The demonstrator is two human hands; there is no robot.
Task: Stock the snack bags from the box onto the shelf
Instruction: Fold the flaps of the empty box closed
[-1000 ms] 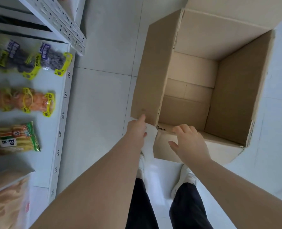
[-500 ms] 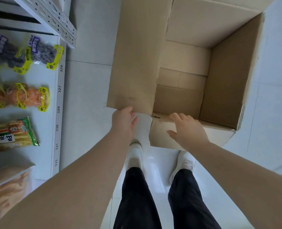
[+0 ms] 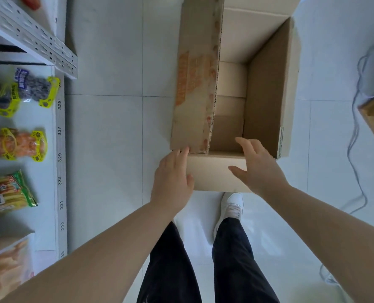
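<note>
Looking straight down now, and the cardboard box point(image 3: 267, 88) sits open on the pale tiled floor point(image 3: 107, 132), right in front of the person's white shoe point(image 3: 231, 204). Its left flap point(image 3: 194, 84) stands upright, with faded orange print on its outer face. The near flap point(image 3: 212, 171) is folded outward toward the person. Inside, only the brown walls and bottom panels show.

Left hand point(image 3: 173, 178): fingers straight and close together, tips touching the lower corner of that upright flap, gripping nothing. Right hand point(image 3: 258, 169): fingers spread wide, thumb out, poised over the near flap at the box's rim. Whether the palm actually touches the cardboard, I cannot tell.

Over on the left, the snack bags lie flat on the white shelf point(image 3: 59, 171), beside its numbered front edge. A dark bag with yellow trim point(image 3: 30, 88) lies farthest, then an orange bag point(image 3: 17, 144), a green-edged bag of sticks point(image 3: 9, 191) and a pale orange pack point(image 3: 4, 267) nearest. All are well apart from the box. A thin cable point(image 3: 356, 149) trails across the floor on the right.
</note>
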